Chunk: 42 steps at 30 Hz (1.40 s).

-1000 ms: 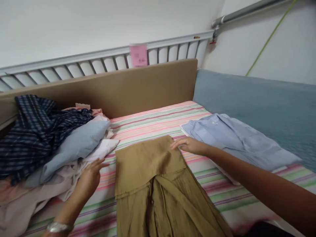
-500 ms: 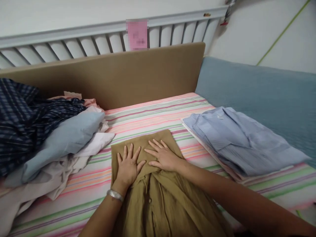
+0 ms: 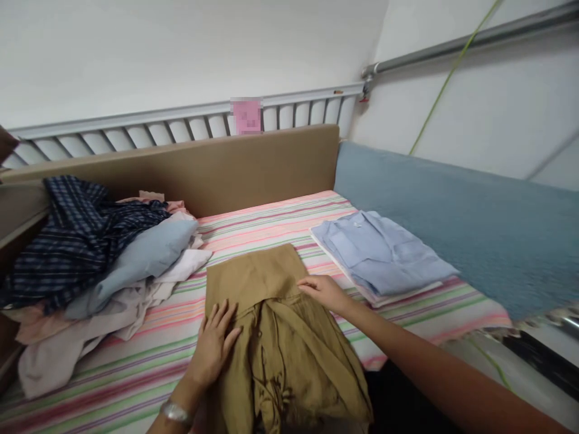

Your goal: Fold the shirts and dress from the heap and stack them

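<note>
An olive-brown garment lies partly folded on the striped bed sheet, its lower part bunched toward me. My left hand rests flat on its left side, fingers spread, a silver bracelet on the wrist. At the fold's right edge, my right hand lies on the cloth with its fingers stretched out. Neither hand grips anything.
A heap of loose clothes with a dark plaid shirt on top fills the left of the bed. A folded light blue shirt lies on the right. A brown headboard stands behind; a blue-grey blanket lines the right side.
Both hands have slid apart from the middle of the folded part to its left and right sides. The view has pulled back and shifted right.
</note>
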Available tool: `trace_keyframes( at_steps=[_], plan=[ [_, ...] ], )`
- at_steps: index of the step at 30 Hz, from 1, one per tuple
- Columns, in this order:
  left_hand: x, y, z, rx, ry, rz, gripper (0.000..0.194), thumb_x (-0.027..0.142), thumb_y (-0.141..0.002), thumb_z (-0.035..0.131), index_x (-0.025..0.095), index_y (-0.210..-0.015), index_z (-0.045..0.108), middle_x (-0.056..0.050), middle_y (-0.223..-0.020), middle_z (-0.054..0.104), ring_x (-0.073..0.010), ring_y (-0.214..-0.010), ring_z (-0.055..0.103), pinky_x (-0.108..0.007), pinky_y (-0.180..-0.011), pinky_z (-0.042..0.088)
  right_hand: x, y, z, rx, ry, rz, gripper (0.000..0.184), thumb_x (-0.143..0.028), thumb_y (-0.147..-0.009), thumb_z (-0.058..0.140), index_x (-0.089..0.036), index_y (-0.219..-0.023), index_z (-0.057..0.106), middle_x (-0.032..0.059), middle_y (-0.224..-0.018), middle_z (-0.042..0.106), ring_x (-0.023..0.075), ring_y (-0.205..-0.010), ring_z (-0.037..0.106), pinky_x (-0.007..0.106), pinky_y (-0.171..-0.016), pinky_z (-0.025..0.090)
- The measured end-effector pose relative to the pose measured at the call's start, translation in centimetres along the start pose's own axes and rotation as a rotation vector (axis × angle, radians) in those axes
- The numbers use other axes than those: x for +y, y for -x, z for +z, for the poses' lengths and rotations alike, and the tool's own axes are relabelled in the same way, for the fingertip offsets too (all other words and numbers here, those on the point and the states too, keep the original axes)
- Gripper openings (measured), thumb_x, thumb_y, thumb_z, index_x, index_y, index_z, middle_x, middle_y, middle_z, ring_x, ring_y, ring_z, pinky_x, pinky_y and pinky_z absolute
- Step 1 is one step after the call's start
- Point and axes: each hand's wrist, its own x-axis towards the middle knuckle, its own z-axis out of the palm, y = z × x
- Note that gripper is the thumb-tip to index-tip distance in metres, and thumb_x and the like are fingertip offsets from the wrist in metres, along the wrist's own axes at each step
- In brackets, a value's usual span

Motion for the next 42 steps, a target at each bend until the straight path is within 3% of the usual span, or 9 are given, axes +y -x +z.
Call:
trace_keyframes(
  at_steps=[2, 7, 10, 15, 19, 23, 28, 36, 42],
  plan=[
    [-0.5, 2.8, 0.8, 0.061, 0.01, -0.057, 0.052, 0.044, -0.089, 0.037, 0.024, -0.136, 0.039, -0.009, -0.145, 0.036, -0.0262, -0.137, 0.023, -0.051, -0.107, 0.024, -0.1, 0.7, -0.2, 0.069, 0.159, -0.072, 0.023, -0.026, -0.083, 0.05, -0.019, -0.092, 0.07, 0.0062, -0.092, 0.07, 0.0191, -0.087, 0.062, 0.03, -0.079, 0.046],
    [-0.9, 8.8, 2.6, 0.232, 0.202, -0.173, 0.05, 0.043, -0.083, 0.047, 0.024, -0.129, 0.048, -0.009, -0.143, 0.04, -0.0279, -0.135, 0.027, -0.052, -0.108, 0.025, -1.5, -0.1, 1.6, 0.0, 0.452, -0.144, 0.023, -0.016, -0.078, 0.053, -0.019, -0.096, 0.068, 0.0086, -0.098, 0.065, 0.0209, -0.1, 0.054, 0.036, -0.09, 0.036],
    [-0.8, 12.9, 2.5, 0.286, 0.503, -0.296, 0.05, 0.043, -0.077, 0.055, 0.024, -0.123, 0.053, -0.007, -0.139, 0.046, -0.0262, -0.132, 0.035, -0.044, -0.11, 0.028, -1.5, -0.5, 2.1, 0.009, 0.431, -0.082, 0.02, -0.014, -0.079, 0.05, -0.016, -0.084, 0.068, 0.0092, -0.089, 0.066, 0.0203, -0.093, 0.055, 0.035, -0.088, 0.037],
    [-0.1, 18.1, 2.0, 0.29, 0.915, -0.67, 0.046, 0.049, -0.064, 0.066, 0.02, -0.1, 0.067, -0.007, -0.115, 0.065, -0.0282, -0.122, 0.048, -0.038, -0.107, 0.033, 0.0, 0.9, 1.3, 0.01, 0.274, -0.058, 0.019, -0.009, -0.069, 0.053, -0.019, -0.076, 0.067, 0.0048, -0.092, 0.068, 0.0188, -0.094, 0.057, 0.032, -0.087, 0.04],
    [1.1, 17.9, 3.1, 0.243, 1.147, -0.818, 0.053, 0.05, -0.051, 0.076, 0.017, -0.091, 0.069, -0.009, -0.108, 0.068, -0.0314, -0.114, 0.054, -0.039, -0.097, 0.043, 1.1, 5.0, 1.3, 0.172, 0.127, 0.086, 0.023, -0.017, -0.076, 0.048, -0.019, -0.091, 0.066, 0.0072, -0.102, 0.067, 0.0196, -0.099, 0.059, 0.035, -0.089, 0.043],
    [2.9, 16.2, 5.0, 0.078, 1.409, -0.81, 0.057, 0.051, -0.048, 0.08, 0.012, -0.088, 0.068, -0.012, -0.085, 0.072, -0.0292, -0.089, 0.067, -0.036, -0.083, 0.051, 1.6, 11.5, 2.7, 0.359, -0.061, 0.316, 0.031, -0.034, -0.083, 0.041, -0.017, -0.096, 0.063, 0.0094, -0.096, 0.069, 0.0215, -0.089, 0.064, 0.035, -0.077, 0.05],
    [4.2, 15.4, 6.1, -0.006, 1.525, -0.862, 0.052, 0.039, -0.051, 0.083, 0.012, -0.092, 0.067, -0.011, -0.08, 0.073, -0.0278, -0.084, 0.068, -0.035, -0.079, 0.053, 0.9, 17.2, 4.9, 0.32, -0.455, 0.603, 0.032, -0.047, -0.071, 0.056, -0.019, -0.082, 0.064, 0.0055, -0.082, 0.07, 0.0243, -0.082, 0.065, 0.033, -0.065, 0.051],
    [5.5, 16.8, 4.0, -0.057, 1.644, -0.789, 0.031, 0.031, -0.063, 0.077, 0.014, -0.087, 0.068, -0.01, -0.083, 0.073, -0.0271, -0.089, 0.068, -0.035, -0.081, 0.054, -0.9, 18.7, 7.1, 0.174, -0.829, 0.765, 0.036, -0.039, -0.067, 0.064, -0.021, -0.098, 0.06, 0.0045, -0.09, 0.071, 0.0198, -0.083, 0.067, 0.033, -0.07, 0.051],
    [5.8, 17.6, 1.8, 0.033, 1.607, -0.805, 0.032, 0.027, -0.065, 0.075, 0.013, -0.092, 0.065, -0.01, -0.083, 0.073, -0.0254, -0.086, 0.068, -0.035, -0.074, 0.055, -3.2, 19.2, 4.8, 0.186, -0.917, 0.718, 0.029, -0.035, -0.071, 0.063, -0.018, -0.094, 0.059, 0.0043, -0.076, 0.07, 0.0168, -0.066, 0.066, 0.03, -0.06, 0.052]
  ],
)
